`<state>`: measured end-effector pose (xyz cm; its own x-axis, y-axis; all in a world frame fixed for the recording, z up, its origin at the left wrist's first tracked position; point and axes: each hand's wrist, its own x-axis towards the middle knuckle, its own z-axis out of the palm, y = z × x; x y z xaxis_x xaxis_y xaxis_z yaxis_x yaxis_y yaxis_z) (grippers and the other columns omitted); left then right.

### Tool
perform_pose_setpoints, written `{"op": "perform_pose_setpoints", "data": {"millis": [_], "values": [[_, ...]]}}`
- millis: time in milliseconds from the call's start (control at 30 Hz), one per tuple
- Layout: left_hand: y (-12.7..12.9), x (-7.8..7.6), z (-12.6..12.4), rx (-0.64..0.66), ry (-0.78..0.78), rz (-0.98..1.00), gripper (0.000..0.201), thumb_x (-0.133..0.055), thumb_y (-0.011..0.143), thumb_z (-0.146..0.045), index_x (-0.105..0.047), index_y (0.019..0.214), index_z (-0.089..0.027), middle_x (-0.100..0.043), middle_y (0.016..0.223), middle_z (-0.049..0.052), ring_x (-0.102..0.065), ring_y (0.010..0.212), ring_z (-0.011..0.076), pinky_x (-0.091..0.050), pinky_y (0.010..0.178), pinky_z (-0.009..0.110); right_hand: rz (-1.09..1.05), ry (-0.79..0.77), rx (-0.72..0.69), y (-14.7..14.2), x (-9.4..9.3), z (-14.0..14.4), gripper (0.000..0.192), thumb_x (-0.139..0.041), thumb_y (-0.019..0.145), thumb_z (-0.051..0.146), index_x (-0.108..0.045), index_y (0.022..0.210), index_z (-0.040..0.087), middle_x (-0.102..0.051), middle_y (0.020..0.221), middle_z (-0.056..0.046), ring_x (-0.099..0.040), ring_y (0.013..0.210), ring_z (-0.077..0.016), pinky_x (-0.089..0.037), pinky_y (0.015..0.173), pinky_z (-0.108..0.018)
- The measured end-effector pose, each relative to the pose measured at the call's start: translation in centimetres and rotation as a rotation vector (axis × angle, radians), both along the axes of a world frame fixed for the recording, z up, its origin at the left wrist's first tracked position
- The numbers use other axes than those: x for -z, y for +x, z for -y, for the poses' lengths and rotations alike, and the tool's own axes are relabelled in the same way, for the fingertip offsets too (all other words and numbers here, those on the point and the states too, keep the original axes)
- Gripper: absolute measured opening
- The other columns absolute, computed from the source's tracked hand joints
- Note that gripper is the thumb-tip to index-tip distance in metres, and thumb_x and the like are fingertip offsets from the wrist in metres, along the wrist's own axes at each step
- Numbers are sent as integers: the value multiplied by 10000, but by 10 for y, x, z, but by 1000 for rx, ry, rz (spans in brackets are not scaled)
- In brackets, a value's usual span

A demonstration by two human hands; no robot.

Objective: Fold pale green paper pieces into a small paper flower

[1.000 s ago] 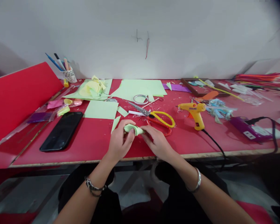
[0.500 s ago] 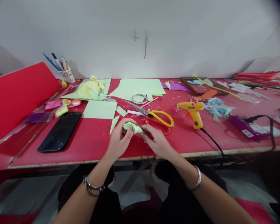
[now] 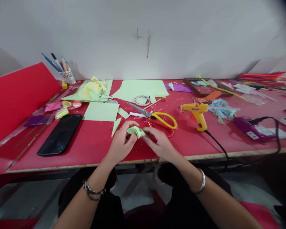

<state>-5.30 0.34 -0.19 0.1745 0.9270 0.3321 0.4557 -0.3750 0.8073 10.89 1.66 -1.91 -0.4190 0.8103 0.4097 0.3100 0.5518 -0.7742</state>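
Observation:
A curled piece of light green paper [image 3: 136,130] is held between my two hands over the front of the red table. My left hand [image 3: 120,141] is closed on its left side, thumb pressed against the near face. The fingers of my right hand [image 3: 160,143] pinch its narrow right end. Just beyond my hands lie scissors [image 3: 165,120] with one yellow and one red handle, their blades over a white marker [image 3: 137,114]. A small green paper scrap [image 3: 116,126] rests beside my left fingers.
A black phone [image 3: 60,135] and a green sheet [image 3: 101,111] lie to the left. On the right are a yellow glue gun [image 3: 197,114] with its cord, and a purple power strip [image 3: 252,128]. A tape roll [image 3: 142,100] and larger green sheets [image 3: 143,87] sit behind.
The curled green paper has turned slightly between my fingers, showing more of its folds. Both hands stay in nearly the same place; the whole view has shifted a little.

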Motion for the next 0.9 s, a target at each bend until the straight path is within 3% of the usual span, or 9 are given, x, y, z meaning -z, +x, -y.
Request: {"op": "perform_pose_setpoints", "data": {"millis": [167, 367, 500, 667, 767, 900], "values": [[0, -4, -1, 52, -40, -26, 231, -379, 744, -120, -495, 930, -194, -501, 671, -28, -424, 520, 95, -338, 472, 192, 21, 52, 5, 0, -2, -2, 101, -490, 807, 196, -556, 879, 172, -560, 863, -57, -540, 801, -158, -449, 732, -294], [0, -8, -2, 141, -41, -43, 190, -387, 778, -185, -489, 939, -183, -534, 722, -14, -484, 608, 114, -372, 516, 202, -20, -18, 1, -2, 3, -1, 184, -511, 794, 220, -514, 972, 169, -587, 911, -68, -568, 818, -164, -470, 721, -298], [1, -8, -5, 96, 2, -100, 201, -526, 744, -271, -480, 918, -181, -547, 776, -9, -496, 621, 106, -388, 533, 196, -42, -37, 6, -4, 4, -1, 217, -505, 787, 207, -491, 1002, 177, -597, 917, -65, -581, 806, -161, -485, 689, -286], [1, -8, -6, 85, 21, -149, 167, -523, 750, -263, -481, 888, -178, -541, 723, -25, -494, 591, 96, -387, 524, 189, -66, -13, 2, -1, -4, 2, 269, -476, 774, 152, -467, 1042, 170, -563, 942, -66, -561, 830, -153, -485, 718, -282], [1, -8, -6, 89, 67, -157, 168, -514, 758, -244, -481, 909, -177, -558, 758, -18, -513, 603, 94, -400, 543, 188, -101, 47, 12, 3, -15, 3, 308, -453, 783, 139, -446, 1088, 181, -513, 984, -75, -540, 843, -152, -486, 741, -302], [4, -5, -8, 72, 125, -202, 186, -516, 753, -222, -463, 925, -172, -577, 774, -4, -550, 634, 112, -411, 557, 195, -10, 239, -21, 8, -27, 3, 320, -483, 790, 164, -469, 1105, 216, -482, 1029, -81, -507, 918, -185, -470, 786, -357]]}}
